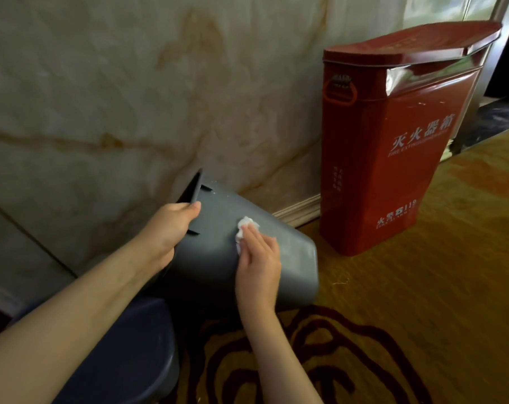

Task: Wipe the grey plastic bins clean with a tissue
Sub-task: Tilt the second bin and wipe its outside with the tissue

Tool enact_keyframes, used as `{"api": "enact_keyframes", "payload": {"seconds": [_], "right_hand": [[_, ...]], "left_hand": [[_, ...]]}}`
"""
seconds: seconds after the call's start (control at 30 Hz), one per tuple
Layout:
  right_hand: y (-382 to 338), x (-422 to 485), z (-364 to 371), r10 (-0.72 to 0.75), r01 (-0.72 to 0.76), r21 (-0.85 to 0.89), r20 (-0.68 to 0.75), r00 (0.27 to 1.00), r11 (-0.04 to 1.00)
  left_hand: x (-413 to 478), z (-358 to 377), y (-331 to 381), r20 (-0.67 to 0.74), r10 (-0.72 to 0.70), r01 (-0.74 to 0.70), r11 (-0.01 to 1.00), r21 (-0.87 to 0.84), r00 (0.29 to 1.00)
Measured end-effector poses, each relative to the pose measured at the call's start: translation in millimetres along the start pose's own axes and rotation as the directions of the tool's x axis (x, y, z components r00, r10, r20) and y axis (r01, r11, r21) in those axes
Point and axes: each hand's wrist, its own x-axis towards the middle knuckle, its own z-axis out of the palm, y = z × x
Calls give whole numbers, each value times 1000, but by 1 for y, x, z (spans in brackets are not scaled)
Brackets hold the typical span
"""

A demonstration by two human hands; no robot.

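Observation:
A grey plastic bin [288,258] is tipped on its side above the carpet, its open mouth turned to the left. My left hand [168,228] grips the bin's rim, thumb on the outer wall. My right hand [257,255] lies flat on the bin's upturned side and presses a crumpled white tissue [246,228] against it; part of the tissue sticks out past my fingertips. A second grey bin [136,354] sits at the lower left, partly hidden under my left forearm.
A red fire extinguisher box [393,147] stands against the marble wall [116,97] just right of the tipped bin. Yellow carpet with a dark red pattern [407,301] covers the floor. A wooden skirting board [300,209] runs along the wall's foot.

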Motion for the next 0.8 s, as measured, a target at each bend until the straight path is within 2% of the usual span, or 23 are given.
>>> {"api": "enact_keyframes", "payload": {"seconds": [0.1,0.23,0.37,0.47,0.57,0.67,0.8], "right_hand": [[33,4,-19,172,-172,9,-57,983,985],[75,15,-44,421,-431,-60,-130,897,900],[87,24,-54,455,-478,-140,-169,874,867],[62,27,-47,357,-382,-106,-196,913,918],[6,26,-16,80,-77,24,-123,989,997],[-44,21,20,-182,184,42,-48,982,982],[-45,17,28,-205,206,7,-59,977,979]], "left_hand": [[3,-4,-2,22,-16,16,1000,11,1000],[2,-2,0,43,-38,39,999,-10,998],[-1,1,2,13,-49,49,999,-5,999],[-5,-3,-1,34,-66,65,998,14,997],[-12,-6,-6,45,-72,74,997,-30,996],[-17,-6,-13,63,-41,47,994,-94,997],[-21,-9,-13,97,-5,11,998,-64,995]]}}
